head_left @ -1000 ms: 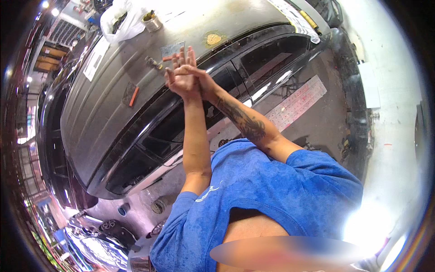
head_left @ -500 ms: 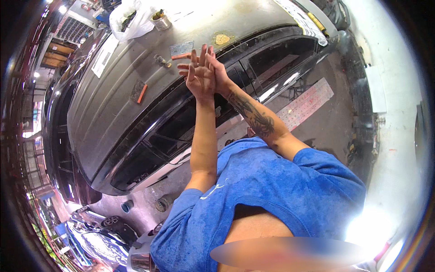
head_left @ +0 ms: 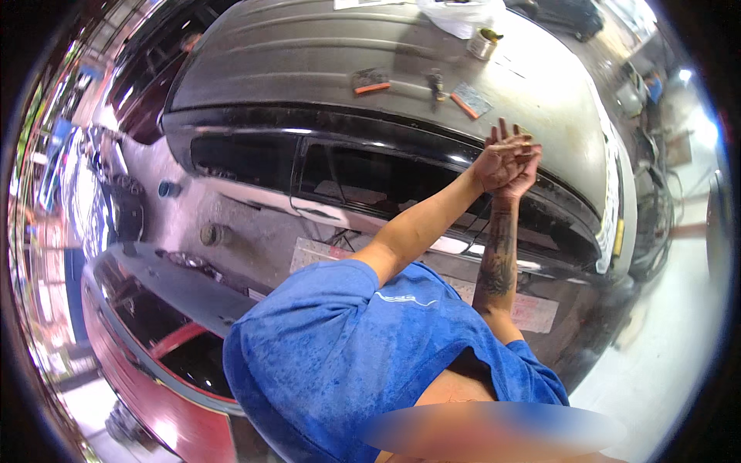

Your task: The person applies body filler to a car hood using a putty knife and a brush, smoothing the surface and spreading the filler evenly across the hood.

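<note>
My left hand (head_left: 498,162) and my right hand (head_left: 522,179) meet above the near edge of a car's grey roof (head_left: 293,73). The left hand's fingers are spread, and no tool shows in them. My right hand presses against the left with its fingers curled around it; part of it is hidden behind. Just beyond lie two flat spreaders with orange edges, one close to the hands (head_left: 471,102) and one farther left (head_left: 371,82). Between them sits a small dark object (head_left: 438,85) of unclear kind. An open tin (head_left: 484,44) stands farther back.
A white plastic bag (head_left: 463,15) is behind the tin. White sheeting (head_left: 610,197) covers the roof's right edge, beside a yellow tube (head_left: 619,235). Below the car lies a pink-marked plank (head_left: 532,309). A red car (head_left: 166,397) stands lower left, and a blue bucket (head_left: 168,188) is on the floor.
The view has turned, so the roof runs more level and the hands appear farther right. Both hands stay together; the right hand now wraps lower around the left. The red car has come into view.
</note>
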{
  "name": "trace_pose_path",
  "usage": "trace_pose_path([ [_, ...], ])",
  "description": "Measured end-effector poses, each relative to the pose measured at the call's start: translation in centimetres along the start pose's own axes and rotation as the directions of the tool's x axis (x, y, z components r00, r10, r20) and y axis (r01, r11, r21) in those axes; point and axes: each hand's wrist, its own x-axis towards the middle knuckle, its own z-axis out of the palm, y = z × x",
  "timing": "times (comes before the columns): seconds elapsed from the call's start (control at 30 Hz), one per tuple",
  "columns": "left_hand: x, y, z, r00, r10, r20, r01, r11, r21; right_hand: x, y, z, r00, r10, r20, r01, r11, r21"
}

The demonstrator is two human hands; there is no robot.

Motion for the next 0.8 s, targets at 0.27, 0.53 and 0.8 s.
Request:
trace_pose_path([
  [0.27, -0.7, 1.4, -3.1, 0.989, 0.129, -0.069, 0.009, 0.42, 0.907, -2.4, 3.1, -2.9, 0.718, 0.126, 0.684, -0.64, 0.506, 0.578],
  [0.53, -1.9, 3.5, -4.2, 0.852, 0.092, 0.515, -0.388, -0.55, 0.739, -3.2, 0.3, 0.3, 0.842, 0.415, 0.345, -0.54, 0.657, 0.526],
  [0.8, 0.0, 1.9, -0.5, 0.922, 0.109, 0.37, -0.27, -0.502, 0.821, -1.7, -6.3, 4.5, 0.907, 0.051, 0.419, -0.23, 0.891, 0.391],
])
